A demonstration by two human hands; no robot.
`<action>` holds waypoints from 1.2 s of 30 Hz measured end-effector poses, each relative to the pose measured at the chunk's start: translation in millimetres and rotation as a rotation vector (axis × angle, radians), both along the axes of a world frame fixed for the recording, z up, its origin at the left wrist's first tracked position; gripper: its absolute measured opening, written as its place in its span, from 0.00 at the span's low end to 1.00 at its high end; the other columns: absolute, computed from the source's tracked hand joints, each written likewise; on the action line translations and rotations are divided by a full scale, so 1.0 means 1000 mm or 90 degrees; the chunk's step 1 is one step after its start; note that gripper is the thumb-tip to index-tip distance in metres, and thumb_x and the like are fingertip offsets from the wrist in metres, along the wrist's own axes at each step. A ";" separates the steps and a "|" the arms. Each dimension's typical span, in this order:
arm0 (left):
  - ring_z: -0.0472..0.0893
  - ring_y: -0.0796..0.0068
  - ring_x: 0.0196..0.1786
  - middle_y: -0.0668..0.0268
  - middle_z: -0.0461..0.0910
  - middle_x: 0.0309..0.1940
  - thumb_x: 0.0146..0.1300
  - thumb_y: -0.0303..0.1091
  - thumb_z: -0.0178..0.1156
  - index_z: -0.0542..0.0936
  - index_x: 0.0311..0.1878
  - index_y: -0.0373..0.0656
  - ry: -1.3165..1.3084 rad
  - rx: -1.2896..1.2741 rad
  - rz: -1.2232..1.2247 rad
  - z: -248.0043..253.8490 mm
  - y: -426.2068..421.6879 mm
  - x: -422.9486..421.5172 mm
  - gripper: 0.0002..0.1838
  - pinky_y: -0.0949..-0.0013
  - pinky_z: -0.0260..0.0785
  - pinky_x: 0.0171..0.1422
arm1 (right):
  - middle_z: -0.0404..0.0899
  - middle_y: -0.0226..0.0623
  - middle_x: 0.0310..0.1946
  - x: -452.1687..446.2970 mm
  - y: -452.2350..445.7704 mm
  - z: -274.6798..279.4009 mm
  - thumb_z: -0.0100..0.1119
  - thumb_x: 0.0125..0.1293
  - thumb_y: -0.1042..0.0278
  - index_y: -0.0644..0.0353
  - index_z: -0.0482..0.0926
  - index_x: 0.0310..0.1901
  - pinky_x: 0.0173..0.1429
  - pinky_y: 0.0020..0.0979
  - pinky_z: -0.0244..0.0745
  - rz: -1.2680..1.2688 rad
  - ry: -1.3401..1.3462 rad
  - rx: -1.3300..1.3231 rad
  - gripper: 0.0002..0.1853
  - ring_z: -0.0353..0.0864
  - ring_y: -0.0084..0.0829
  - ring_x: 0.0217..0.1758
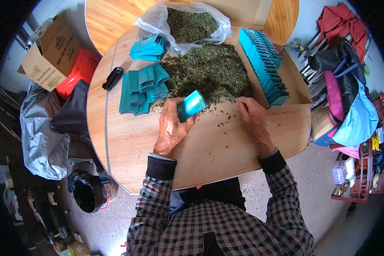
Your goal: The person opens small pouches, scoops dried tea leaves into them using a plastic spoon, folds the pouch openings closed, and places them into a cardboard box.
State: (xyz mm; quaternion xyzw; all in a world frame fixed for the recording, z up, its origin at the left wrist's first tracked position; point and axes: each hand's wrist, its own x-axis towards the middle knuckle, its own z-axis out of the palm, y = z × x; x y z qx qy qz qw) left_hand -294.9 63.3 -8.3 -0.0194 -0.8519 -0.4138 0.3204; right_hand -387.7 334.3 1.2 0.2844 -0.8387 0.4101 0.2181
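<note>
My left hand [172,127] is closed round a teal packet [192,105], held tilted over the near edge of a pile of dried leaves [205,70]. To its right, my right hand [252,117] grips a thin utensil [231,98] whose tip is at the leaves' edge. Teal packets [143,87] lie overlapping left of the pile, with a bundle of flat teal packets [148,48] behind them. A cardboard box [301,87] on the right holds rows of upright teal packets [264,68]. Whether leaves are inside the held packet is hidden.
A clear plastic bag [219,21] of leaves stands at the table's back. A black stapler-like object [113,78] lies near the left edge of the round wooden table [217,158]. A bin [87,192] is on the floor at left; a small shelf [362,179] stands at right.
</note>
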 end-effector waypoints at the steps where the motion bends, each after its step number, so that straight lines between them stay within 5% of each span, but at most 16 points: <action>1: 0.83 0.49 0.43 0.51 0.81 0.43 0.57 0.28 0.77 0.75 0.58 0.38 -0.004 -0.001 0.002 0.001 -0.001 0.001 0.28 0.53 0.76 0.49 | 0.85 0.41 0.36 0.002 -0.001 0.003 0.65 0.75 0.74 0.63 0.85 0.52 0.42 0.31 0.79 -0.010 -0.015 -0.007 0.08 0.85 0.31 0.35; 14: 0.84 0.41 0.49 0.47 0.83 0.46 0.54 0.28 0.77 0.77 0.57 0.36 -0.017 0.014 -0.004 0.004 -0.001 0.000 0.28 0.48 0.78 0.54 | 0.84 0.30 0.35 0.015 0.001 0.029 0.67 0.76 0.75 0.63 0.86 0.50 0.43 0.25 0.77 0.032 -0.096 -0.045 0.05 0.79 0.18 0.37; 36: 0.83 0.41 0.53 0.47 0.82 0.48 0.55 0.29 0.76 0.77 0.59 0.35 -0.006 -0.015 -0.037 0.001 -0.001 -0.001 0.28 0.45 0.76 0.59 | 0.88 0.46 0.42 0.020 -0.018 0.053 0.66 0.73 0.79 0.65 0.84 0.48 0.47 0.34 0.83 0.176 0.000 0.087 0.05 0.90 0.41 0.42</action>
